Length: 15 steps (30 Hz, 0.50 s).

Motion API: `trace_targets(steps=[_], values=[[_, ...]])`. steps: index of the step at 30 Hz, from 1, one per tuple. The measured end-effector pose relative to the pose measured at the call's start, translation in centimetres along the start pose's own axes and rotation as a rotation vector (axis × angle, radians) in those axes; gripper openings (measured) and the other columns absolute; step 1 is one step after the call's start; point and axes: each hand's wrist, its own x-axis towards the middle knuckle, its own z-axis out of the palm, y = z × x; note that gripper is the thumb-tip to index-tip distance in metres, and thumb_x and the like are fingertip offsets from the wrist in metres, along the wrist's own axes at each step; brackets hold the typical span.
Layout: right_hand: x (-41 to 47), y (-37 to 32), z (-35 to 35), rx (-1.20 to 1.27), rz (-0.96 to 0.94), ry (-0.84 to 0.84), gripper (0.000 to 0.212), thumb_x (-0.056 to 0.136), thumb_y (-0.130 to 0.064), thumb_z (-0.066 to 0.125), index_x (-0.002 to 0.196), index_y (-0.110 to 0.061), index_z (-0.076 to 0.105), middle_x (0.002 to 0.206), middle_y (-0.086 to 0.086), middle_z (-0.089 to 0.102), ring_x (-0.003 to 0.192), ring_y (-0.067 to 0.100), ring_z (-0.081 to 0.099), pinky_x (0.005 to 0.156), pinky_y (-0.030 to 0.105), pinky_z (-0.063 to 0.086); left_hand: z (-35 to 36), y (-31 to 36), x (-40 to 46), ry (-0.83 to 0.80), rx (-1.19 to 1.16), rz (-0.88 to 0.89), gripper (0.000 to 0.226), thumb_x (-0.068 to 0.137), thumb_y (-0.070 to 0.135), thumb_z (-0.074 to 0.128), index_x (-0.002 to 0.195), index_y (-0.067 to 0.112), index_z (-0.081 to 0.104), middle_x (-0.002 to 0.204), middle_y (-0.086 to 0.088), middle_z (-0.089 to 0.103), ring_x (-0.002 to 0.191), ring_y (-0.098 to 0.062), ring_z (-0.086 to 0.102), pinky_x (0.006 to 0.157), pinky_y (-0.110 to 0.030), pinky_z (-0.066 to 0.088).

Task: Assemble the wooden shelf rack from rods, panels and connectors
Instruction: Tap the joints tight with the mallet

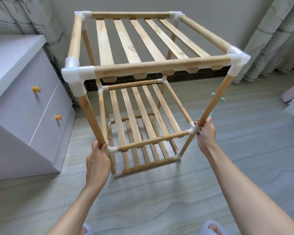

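both hands are gripping the shelf rack [143,92] at its middle tier: left hand [98,160] is curling round the near-left upright rod [90,116] just above its white connector [112,149], right hand [205,134] is wrapping the near-right connector [193,128]. rack is standing on the grey floor [159,192], three slatted tiers, right of a white drawer cabinet [20,107]. arms are reaching forward and down.
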Motion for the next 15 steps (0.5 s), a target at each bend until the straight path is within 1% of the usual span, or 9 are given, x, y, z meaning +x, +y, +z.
trace_targets(steps=[2, 5, 7, 9, 10, 12, 14, 15], values=[[-0.3, -0.3, 0.1, 0.046, 0.002, 0.018, 0.042, 0.102, -0.037, 0.023, 0.079, -0.015, 0.049, 0.076, 0.002, 0.051, 0.078, 0.013, 0.052, 0.106, 0.042, 0.038, 0.0, 0.1, 0.4, 0.01, -0.02, -0.005, 0.02, 0.102, 0.025, 0.03, 0.106, 0.011, 0.045, 0.074, -0.013, 0.05, 0.061, -0.015, 0.042, 0.052, -0.029, 0.032], [-0.9, -1.8, 0.4, 0.085, -0.03, 0.059, 0.041, 0.103, -0.036, 0.023, 0.077, -0.016, 0.047, 0.073, 0.001, 0.047, 0.072, 0.01, 0.049, 0.104, 0.039, 0.039, 0.3, 0.4, 0.9, 0.022, -0.072, -0.019, 0.02, 0.102, 0.025, 0.031, 0.105, 0.012, 0.047, 0.075, -0.007, 0.05, 0.067, -0.014, 0.045, 0.057, -0.029, 0.035], [-1.4, -3.3, 0.5, 0.079, -0.08, 0.095, 0.04, 0.102, -0.037, 0.023, 0.077, -0.017, 0.047, 0.071, 0.0, 0.045, 0.07, 0.01, 0.047, 0.098, 0.036, 0.04, 0.5, 0.7, 0.9, 0.024, -0.116, -0.034, 0.02, 0.102, 0.025, 0.032, 0.103, 0.013, 0.048, 0.076, -0.007, 0.05, 0.07, -0.015, 0.047, 0.058, -0.031, 0.035], [-2.0, -5.0, 0.7, 0.057, -0.143, 0.119, 0.041, 0.102, -0.039, 0.023, 0.076, -0.019, 0.047, 0.07, -0.002, 0.043, 0.068, 0.009, 0.044, 0.089, 0.033, 0.042, 0.7, 1.1, 0.9, 0.021, -0.167, -0.048, 0.02, 0.102, 0.027, 0.032, 0.101, 0.013, 0.048, 0.077, -0.007, 0.051, 0.073, -0.019, 0.048, 0.058, -0.034, 0.036], [-2.3, -6.0, 0.7, 0.044, -0.186, 0.122, 0.04, 0.102, -0.04, 0.023, 0.076, -0.019, 0.047, 0.07, -0.002, 0.042, 0.068, 0.009, 0.044, 0.082, 0.029, 0.042, 0.9, 1.3, 1.0, 0.018, -0.196, -0.06, 0.018, 0.102, 0.028, 0.033, 0.102, 0.015, 0.046, 0.078, -0.007, 0.052, 0.076, -0.021, 0.05, 0.061, -0.035, 0.037], [-2.9, -7.8, 0.8, -0.01, -0.287, 0.102, 0.039, 0.102, -0.041, 0.022, 0.078, -0.02, 0.046, 0.072, -0.003, 0.041, 0.068, 0.009, 0.042, 0.071, 0.021, 0.039, 1.4, 1.4, 1.5, 0.021, -0.264, -0.102, 0.012, 0.101, 0.03, 0.035, 0.103, 0.02, 0.042, 0.081, -0.006, 0.054, 0.084, -0.025, 0.055, 0.071, -0.038, 0.044], [-3.7, -9.6, 0.7, -0.064, -0.376, 0.06, 0.037, 0.102, -0.039, 0.022, 0.083, -0.018, 0.047, 0.074, -0.003, 0.04, 0.068, 0.007, 0.041, 0.063, 0.013, 0.039, 2.0, 1.8, 1.9, 0.027, -0.323, -0.139, 0.009, 0.1, 0.031, 0.037, 0.103, 0.023, 0.041, 0.082, -0.003, 0.056, 0.09, -0.029, 0.058, 0.082, -0.045, 0.049], [-4.1, -10.4, 0.8, -0.087, -0.413, 0.033, 0.036, 0.102, -0.037, 0.023, 0.085, -0.017, 0.047, 0.074, -0.004, 0.04, 0.068, 0.006, 0.042, 0.061, 0.008, 0.04, 2.3, 1.9, 2.1, 0.037, -0.347, -0.15, 0.009, 0.1, 0.03, 0.039, 0.102, 0.022, 0.043, 0.082, -0.002, 0.057, 0.092, -0.029, 0.059, 0.085, -0.047, 0.05]])
